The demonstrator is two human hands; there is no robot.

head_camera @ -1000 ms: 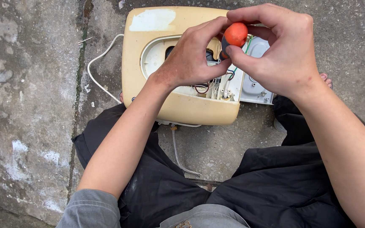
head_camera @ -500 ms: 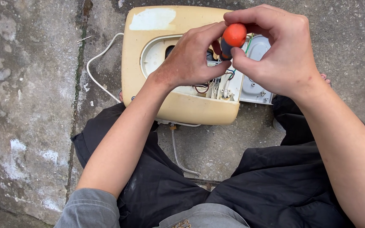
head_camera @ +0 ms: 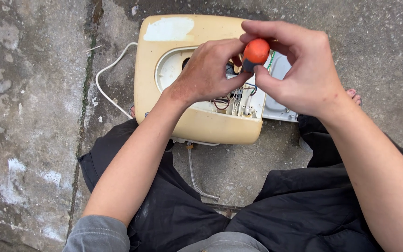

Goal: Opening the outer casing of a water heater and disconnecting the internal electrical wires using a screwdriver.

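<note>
Right hand [head_camera: 304,74] grips the orange screwdriver handle [head_camera: 256,51] while left hand [head_camera: 206,70] steadies its shaft over the casing [head_camera: 187,126]; turning likely needs downward pressure.

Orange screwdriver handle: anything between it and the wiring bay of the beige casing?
The left hand sits over the opening, hiding the shaft below the orange handle. The right hand grips that handle. Loose wires crowd the bay of the beige casing.

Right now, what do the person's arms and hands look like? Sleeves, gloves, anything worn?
Both hands are bare: no gloves, rings or watch show on the left hand or the right hand. Both forearms are bare too. A grey sleeve, short or pushed up, ends above the left elbow. No sleeve shows on the right arm within the frame.
</note>
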